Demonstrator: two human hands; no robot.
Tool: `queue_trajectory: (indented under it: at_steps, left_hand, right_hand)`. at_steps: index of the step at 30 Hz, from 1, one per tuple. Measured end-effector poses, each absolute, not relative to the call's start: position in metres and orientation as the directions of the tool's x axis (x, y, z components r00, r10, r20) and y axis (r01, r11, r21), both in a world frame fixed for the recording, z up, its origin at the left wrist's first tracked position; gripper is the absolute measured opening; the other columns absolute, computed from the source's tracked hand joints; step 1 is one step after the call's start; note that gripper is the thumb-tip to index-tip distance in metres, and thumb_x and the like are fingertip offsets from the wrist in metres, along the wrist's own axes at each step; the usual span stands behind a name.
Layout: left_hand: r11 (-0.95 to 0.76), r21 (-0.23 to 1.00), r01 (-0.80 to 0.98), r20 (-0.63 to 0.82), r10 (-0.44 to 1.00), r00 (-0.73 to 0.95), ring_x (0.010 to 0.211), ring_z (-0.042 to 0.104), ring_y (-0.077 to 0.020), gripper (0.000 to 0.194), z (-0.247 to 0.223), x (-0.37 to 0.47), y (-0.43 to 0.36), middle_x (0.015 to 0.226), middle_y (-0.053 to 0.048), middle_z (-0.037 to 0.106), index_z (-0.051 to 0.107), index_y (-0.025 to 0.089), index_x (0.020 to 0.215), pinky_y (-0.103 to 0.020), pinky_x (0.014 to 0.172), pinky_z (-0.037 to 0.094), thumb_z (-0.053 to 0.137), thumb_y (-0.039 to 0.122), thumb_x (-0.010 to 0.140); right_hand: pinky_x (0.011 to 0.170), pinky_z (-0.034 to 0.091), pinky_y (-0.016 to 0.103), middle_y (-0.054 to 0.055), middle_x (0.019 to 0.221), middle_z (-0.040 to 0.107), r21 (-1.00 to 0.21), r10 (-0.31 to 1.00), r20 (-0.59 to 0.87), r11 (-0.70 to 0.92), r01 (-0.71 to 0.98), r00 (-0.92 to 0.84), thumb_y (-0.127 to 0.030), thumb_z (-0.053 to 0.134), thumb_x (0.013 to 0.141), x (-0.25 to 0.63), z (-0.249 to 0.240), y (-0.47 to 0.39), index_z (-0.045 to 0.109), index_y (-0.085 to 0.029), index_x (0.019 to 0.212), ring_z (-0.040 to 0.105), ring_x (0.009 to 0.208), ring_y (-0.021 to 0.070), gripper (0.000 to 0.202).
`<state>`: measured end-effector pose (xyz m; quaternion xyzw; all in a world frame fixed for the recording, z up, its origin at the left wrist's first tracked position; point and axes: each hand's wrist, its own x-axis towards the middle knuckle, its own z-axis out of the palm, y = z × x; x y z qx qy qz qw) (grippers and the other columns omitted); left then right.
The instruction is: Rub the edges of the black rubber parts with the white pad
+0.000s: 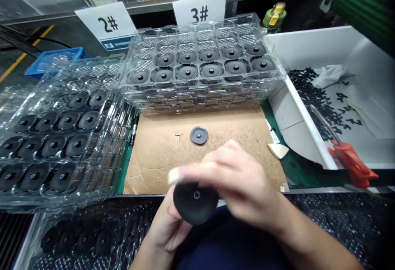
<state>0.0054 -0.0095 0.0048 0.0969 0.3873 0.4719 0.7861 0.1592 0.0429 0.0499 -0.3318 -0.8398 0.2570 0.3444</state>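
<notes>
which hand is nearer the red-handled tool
Right. The right hand is left of the red-handled tool, not touching it; the left hand, at the held black disc, is farther left.

The person wears a dark blue garment, and one plain dark area of this cloth is seen between the two forearms, at the lower edge of the view. The left forearm and the right forearm are bare, without sleeve. On one fingertip of the right hand is a whitish patch, perhaps a finger cover, but blurred.
</notes>
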Motion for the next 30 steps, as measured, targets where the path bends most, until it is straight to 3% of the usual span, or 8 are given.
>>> queue_trajectory:
  at_steps: [4,9,16,18,21,23,27,30]
  left_hand:
    - [0.545,0.411,-0.731,-0.382,0.831,0.405,0.098,0.062,-0.0237,0.056,0.002,-0.008,-0.012,0.11,-0.002,0.066,0.06,0.03,0.107,-0.03,0.084,0.049,0.073,0.044,0.054]
    - [0.547,0.353,-0.759,-0.316,0.833,0.453,0.102,0.06,-0.0232,0.052,-0.008,-0.014,-0.011,0.115,-0.001,0.064,0.059,0.031,0.111,-0.028,0.084,0.049,0.069,0.042,0.061]
    - [0.584,0.345,-0.735,-0.309,0.81,0.498,0.103,0.059,-0.0243,0.053,-0.009,-0.013,-0.01,0.117,-0.003,0.062,0.057,0.029,0.114,-0.03,0.085,0.049,0.067,0.043,0.064]
    - [0.591,0.356,-0.724,-0.328,0.805,0.495,0.103,0.059,-0.0237,0.052,-0.008,-0.011,-0.012,0.115,-0.003,0.064,0.058,0.028,0.112,-0.029,0.085,0.048,0.068,0.042,0.063]
    - [0.583,0.385,-0.715,-0.39,0.806,0.446,0.108,0.056,-0.0228,0.049,-0.01,-0.009,-0.016,0.112,-0.002,0.065,0.059,0.025,0.112,-0.029,0.092,0.043,0.066,0.041,0.066]
    - [0.554,0.416,-0.721,-0.428,0.819,0.382,0.109,0.055,-0.0229,0.051,-0.013,-0.01,-0.018,0.112,-0.004,0.065,0.058,0.023,0.114,-0.029,0.094,0.041,0.066,0.039,0.067]
    - [0.517,0.398,-0.758,-0.453,0.829,0.328,0.106,0.057,-0.0242,0.052,-0.018,-0.019,-0.017,0.118,-0.007,0.062,0.057,0.025,0.114,-0.031,0.094,0.042,0.064,0.043,0.066]
    - [0.52,0.377,-0.766,-0.45,0.826,0.339,0.107,0.057,-0.0241,0.051,-0.017,-0.025,-0.014,0.121,-0.006,0.06,0.057,0.027,0.114,-0.031,0.094,0.042,0.064,0.042,0.065]
  right_hand:
    - [0.072,0.043,0.029,0.004,0.098,0.063,-0.822,0.969,0.146,0.231,0.521,-0.2,-0.02,0.042,0.089,0.175,0.005,0.04,0.056,-0.025,0.113,0.056,0.085,0.0155,0.028]
    - [0.068,0.045,0.03,0.002,0.082,0.065,-0.795,0.922,-0.104,0.149,0.589,-0.374,-0.019,0.041,0.089,0.181,-0.061,0.002,0.058,-0.026,0.111,0.058,0.074,0.0145,0.029]
    - [0.071,0.045,0.03,0.003,0.096,0.064,-0.801,0.974,-0.01,0.127,0.584,-0.226,-0.019,0.045,0.088,0.184,-0.021,0.01,0.055,-0.026,0.115,0.058,0.082,0.0151,0.03]
    - [0.071,0.044,0.027,0.002,0.101,0.064,-0.807,0.959,0.177,0.27,0.524,-0.223,-0.017,0.047,0.087,0.177,0.013,0.016,0.052,-0.028,0.118,0.057,0.084,0.014,0.034]
    - [0.067,0.041,0.028,0.0,0.089,0.067,-0.687,0.782,0.424,0.606,0.401,-0.456,-0.019,0.045,0.088,0.16,0.043,0.026,0.055,-0.029,0.117,0.058,0.073,0.0127,0.031]
    - [0.068,0.041,0.028,0.0,0.086,0.067,-0.703,0.77,0.38,0.601,0.381,-0.512,-0.021,0.042,0.089,0.154,0.04,0.035,0.059,-0.027,0.112,0.058,0.072,0.0123,0.028]
    - [0.071,0.044,0.027,0.0,0.096,0.066,-0.839,0.953,0.074,0.218,0.499,-0.292,-0.021,0.046,0.088,0.165,-0.006,0.04,0.059,-0.028,0.11,0.059,0.083,0.0133,0.027]
    - [0.069,0.046,0.029,0.001,0.094,0.066,-0.819,0.945,-0.016,0.175,0.547,-0.326,-0.022,0.044,0.088,0.175,-0.05,0.022,0.058,-0.029,0.111,0.06,0.08,0.0145,0.028]
